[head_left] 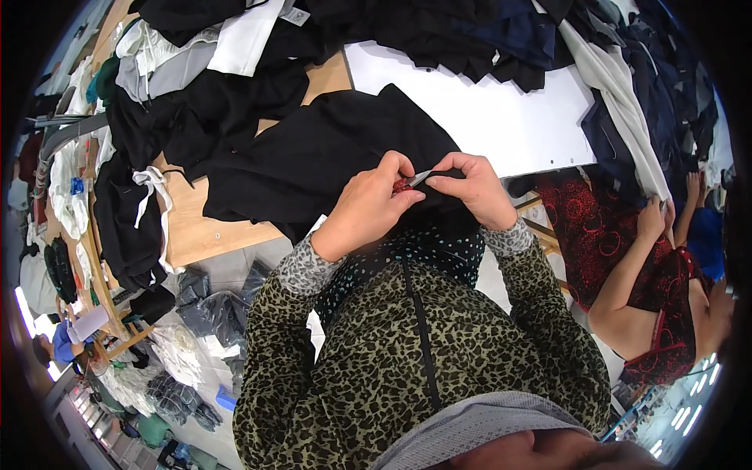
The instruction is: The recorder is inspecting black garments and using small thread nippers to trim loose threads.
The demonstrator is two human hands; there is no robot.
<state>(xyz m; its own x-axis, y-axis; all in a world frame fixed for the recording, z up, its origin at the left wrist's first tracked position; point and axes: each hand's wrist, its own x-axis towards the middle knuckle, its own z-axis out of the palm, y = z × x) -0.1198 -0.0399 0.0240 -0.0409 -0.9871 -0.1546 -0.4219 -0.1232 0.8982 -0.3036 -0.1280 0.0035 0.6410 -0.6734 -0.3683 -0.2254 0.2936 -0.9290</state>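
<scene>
Your left grip (366,202) holds red-handled snips (417,179) at the black garment (321,153) your right grip (474,188) pinches, seemingly mid-trim and unfinished.

Wooden table (207,235): black garment (313,149) lies spread across the wood and onto an adjoining white panel (486,117); dark garments (439,35) lie heaped along the far side. Tiled floor (231,270): dark plastic-wrapped bundles (219,315) lie near the table.

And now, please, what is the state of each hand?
Left hand: closed, holding small red-handled snips.
Right hand: closed, pinching black cloth between thumb and finger.
</scene>
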